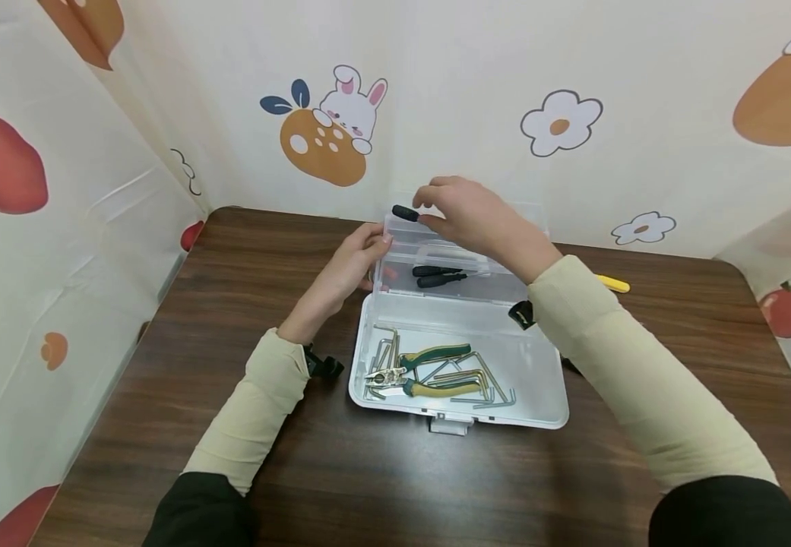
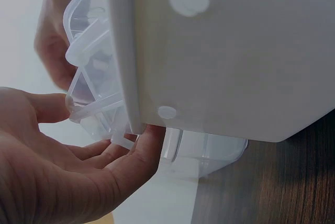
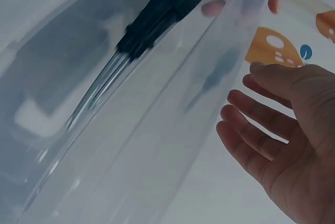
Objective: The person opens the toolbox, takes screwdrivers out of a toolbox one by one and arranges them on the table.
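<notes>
A white toolbox (image 1: 539, 395) stands open, its clear tiered trays (image 1: 395, 247) raised at the back. My left hand (image 1: 350, 262) grips the left end of the trays, thumb on one side and fingers behind, as the left wrist view shows. Over the top tray is my right hand (image 1: 473, 216), fingers loosely bent and holding nothing in the right wrist view (image 3: 293, 124). By its fingertips lies a black-handled screwdriver (image 1: 405, 213), blurred through the tray wall in the right wrist view. Two more black-handled screwdrivers (image 1: 441, 280) lie in a lower tray.
Pliers (image 1: 436, 387) with green and yellow handles lie in the toolbox base among several L-shaped hex keys (image 1: 484, 372). A yellow-handled item (image 1: 612, 283) rests on the brown table (image 1: 696, 327), partly behind the right forearm. A patterned curtain (image 1: 463, 99) hangs close behind.
</notes>
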### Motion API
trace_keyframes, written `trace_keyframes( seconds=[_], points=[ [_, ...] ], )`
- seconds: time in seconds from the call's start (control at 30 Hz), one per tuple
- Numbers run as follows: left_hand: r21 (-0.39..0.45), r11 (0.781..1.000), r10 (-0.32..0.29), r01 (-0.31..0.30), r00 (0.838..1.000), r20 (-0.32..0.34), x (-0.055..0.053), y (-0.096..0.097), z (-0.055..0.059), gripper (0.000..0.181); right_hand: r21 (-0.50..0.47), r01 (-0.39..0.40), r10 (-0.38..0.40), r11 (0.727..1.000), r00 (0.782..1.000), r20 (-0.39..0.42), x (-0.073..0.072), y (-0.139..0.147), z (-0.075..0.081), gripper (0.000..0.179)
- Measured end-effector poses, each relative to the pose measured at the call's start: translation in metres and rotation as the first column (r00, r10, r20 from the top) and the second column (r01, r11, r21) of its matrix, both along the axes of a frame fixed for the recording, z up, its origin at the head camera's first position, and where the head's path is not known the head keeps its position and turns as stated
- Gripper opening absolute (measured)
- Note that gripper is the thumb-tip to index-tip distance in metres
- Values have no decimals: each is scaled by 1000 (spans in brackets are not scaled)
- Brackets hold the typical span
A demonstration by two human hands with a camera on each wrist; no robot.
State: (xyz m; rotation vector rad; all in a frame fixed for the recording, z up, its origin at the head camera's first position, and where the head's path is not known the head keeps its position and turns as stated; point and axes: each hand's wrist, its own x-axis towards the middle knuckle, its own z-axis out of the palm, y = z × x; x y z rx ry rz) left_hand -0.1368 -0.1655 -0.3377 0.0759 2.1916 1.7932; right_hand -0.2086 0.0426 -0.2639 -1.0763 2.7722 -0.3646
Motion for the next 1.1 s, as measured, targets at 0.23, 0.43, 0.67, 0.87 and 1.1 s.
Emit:
trace_keyframes(
  seconds=[0.23, 0.43, 0.67, 0.87, 1.1],
  points=[
    [18, 1000, -2, 2, 1000, 7, -1, 3, -1, 49, -18, -23, 24, 1000, 999, 40, -3, -16, -6, 30],
    [7, 1000, -3, 3, 1000, 2, -1, 3, 0, 49, -44, -24, 25, 999, 999, 38, -5, -15, -9, 25],
    [8, 1000, 4, -4, 1000, 7, -1, 2, 0, 50, -27, -16, 18, 1000, 998, 56, -16, -23, -10, 24],
    [23, 1000, 2, -3, 1000, 19, -1, 1, -1, 49, -28, -15, 16, 999, 999, 43, -21, -25, -12, 24],
    [21, 1000, 0, -1, 1000, 14, 0, 0, 0, 49, -38, -19, 19, 999, 1000, 0, -17, -16, -13, 23]
  ],
)
